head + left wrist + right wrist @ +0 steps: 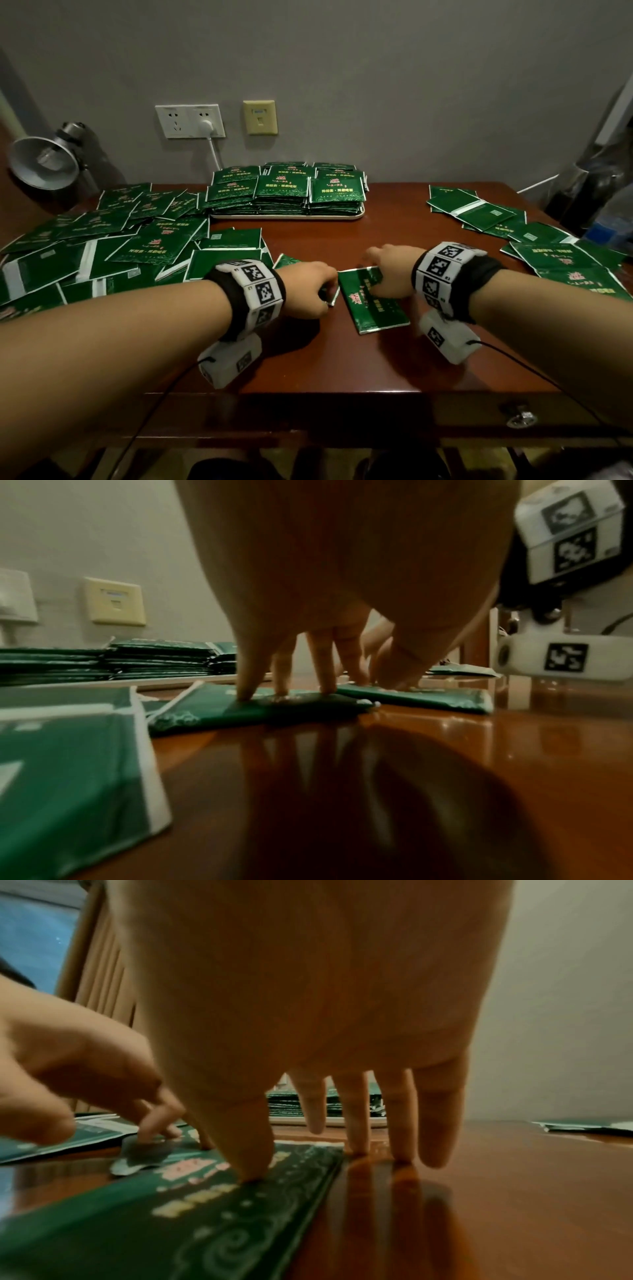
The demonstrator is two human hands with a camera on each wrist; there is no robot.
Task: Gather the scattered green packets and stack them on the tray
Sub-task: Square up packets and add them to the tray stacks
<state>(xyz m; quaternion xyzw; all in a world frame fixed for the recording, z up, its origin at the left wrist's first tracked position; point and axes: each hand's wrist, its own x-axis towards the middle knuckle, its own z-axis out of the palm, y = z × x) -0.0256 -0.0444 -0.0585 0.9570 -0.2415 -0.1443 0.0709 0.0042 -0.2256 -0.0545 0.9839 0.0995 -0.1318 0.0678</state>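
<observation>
Leftmost, a metal lamp [42,161] stands at the worktop's [308,363] far corner, and beside it a wide heap of scattered packets [102,246] covers the left side, overlapping one another. Next comes the left hand [305,289], its straight fingers [248,680] pressing down on a single packet [267,710] that lies flat on the wood; they press rather than grasp. That packet touches a small stack of packets [373,301] in the middle, near the front edge. The right hand [390,270] stands over this stack, thumb tip pressing its top face, while the other fingers [356,1123] reach down straight to the wood along its far edge, nothing clenched. Behind both hands, near the wall, the tray [287,216] carries neat stacked rows of packets. Farther right, another loose spread of packets [534,240] lies along the worktop's right side.
</observation>
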